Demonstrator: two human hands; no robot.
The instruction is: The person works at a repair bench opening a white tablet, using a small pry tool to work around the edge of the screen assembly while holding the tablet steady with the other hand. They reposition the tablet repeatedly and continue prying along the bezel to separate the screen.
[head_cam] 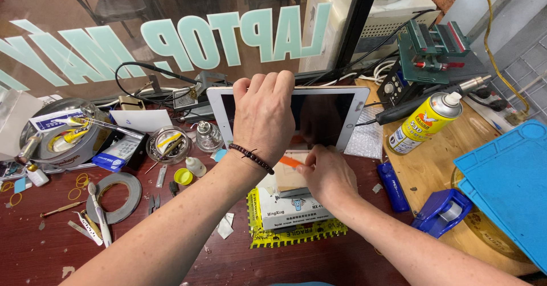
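A white-framed tablet (333,112) with a dark screen stands tilted up on its lower edge at the middle of the bench. My left hand (263,115), with a dark bead bracelet at the wrist, grips its top edge, fingers curled over it. My right hand (326,175) is below the screen at the tablet's lower edge, pinching a thin orange pick (292,162). Under the tablet sits a small white box (290,209) on a yellow packet (296,235).
A yellow spray can (424,123) lies right of the tablet, with a blue mat (510,180), a blue tape dispenser (441,209) and a blue lighter-shaped tool (392,184). At left are a tape roll (117,197), tweezers, glass dishes (168,144) and a metal tray (62,132). Cables and a green vise (436,47) lie behind.
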